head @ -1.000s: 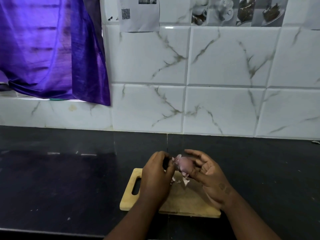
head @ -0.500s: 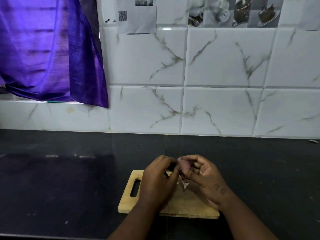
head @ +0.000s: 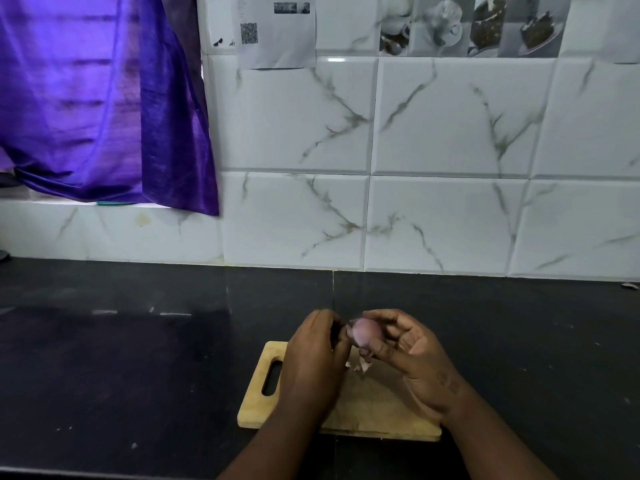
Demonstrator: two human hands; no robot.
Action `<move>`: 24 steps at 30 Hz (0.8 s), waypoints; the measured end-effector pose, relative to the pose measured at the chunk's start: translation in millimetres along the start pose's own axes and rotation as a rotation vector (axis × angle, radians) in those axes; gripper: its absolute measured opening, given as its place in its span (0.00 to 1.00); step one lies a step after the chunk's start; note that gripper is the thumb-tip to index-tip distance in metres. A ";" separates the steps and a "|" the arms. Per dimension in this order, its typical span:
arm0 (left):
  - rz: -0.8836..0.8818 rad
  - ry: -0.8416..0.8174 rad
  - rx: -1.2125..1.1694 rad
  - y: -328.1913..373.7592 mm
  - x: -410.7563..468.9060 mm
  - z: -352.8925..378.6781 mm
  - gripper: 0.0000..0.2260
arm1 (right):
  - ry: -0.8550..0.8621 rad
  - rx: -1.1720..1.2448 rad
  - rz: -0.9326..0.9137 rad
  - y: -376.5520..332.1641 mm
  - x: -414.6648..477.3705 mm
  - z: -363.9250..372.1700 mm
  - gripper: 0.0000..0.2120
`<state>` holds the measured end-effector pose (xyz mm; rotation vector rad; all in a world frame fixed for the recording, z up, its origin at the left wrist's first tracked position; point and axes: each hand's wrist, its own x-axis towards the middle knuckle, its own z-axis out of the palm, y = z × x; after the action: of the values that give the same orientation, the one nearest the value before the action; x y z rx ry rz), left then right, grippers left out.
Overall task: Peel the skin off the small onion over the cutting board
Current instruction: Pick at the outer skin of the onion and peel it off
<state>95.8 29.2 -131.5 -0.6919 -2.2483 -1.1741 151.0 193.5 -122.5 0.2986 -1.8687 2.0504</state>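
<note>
A small pinkish-purple onion [head: 364, 332] is held above the far edge of the wooden cutting board [head: 367, 407]. My right hand [head: 415, 362] cups it between thumb and fingers. My left hand [head: 313, 358] is closed at the onion's left end, fingertips pinching its skin; something dark shows inside that hand, too hidden to name. Loose skin scraps [head: 362, 365] hang below the onion and lie on the board.
The board has a handle slot [head: 272, 375] at its left and lies on a black countertop [head: 121, 358]. A white marble-pattern tiled wall [head: 415, 168] stands behind. A purple curtain [head: 97, 98] hangs at the upper left.
My right hand's fingers closed around the onion, then opened a little so more of it shows. Both hands stayed over the board's far edge.
</note>
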 end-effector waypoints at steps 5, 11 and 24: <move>-0.064 -0.036 0.034 -0.6 0.4 1.6 0.04 | -0.023 0.013 0.010 1.7 -0.2 0.2 0.22; -0.140 -0.018 0.071 -4.7 2.6 3.2 0.05 | -0.012 -0.023 0.015 4.9 0.2 -2.1 0.21; 0.078 0.063 -0.019 -1.8 -0.6 -3.4 0.04 | 0.083 -0.052 0.088 5.1 1.8 -2.8 0.12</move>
<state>95.7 25.3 -131.3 -0.7331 -2.1417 -1.1655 147.6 196.1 -126.9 0.1176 -1.9132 2.0339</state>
